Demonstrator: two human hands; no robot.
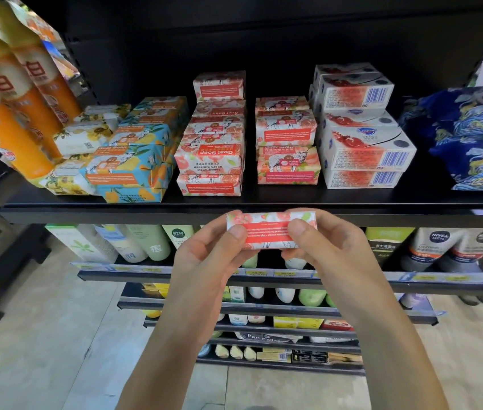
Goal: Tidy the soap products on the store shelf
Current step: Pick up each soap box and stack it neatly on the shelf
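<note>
Holding a pink soap bar [269, 229] just below the shelf [86, 209] edge, left hand [204, 255] and right hand [326, 247] pinch its ends; stacks at 12 o'clock look half-sorted, blue ones [133, 149] at 10 still crooked.

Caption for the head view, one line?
The left hand and right hand hold a pink soap bar before the shelf of stacked soaps.
</note>
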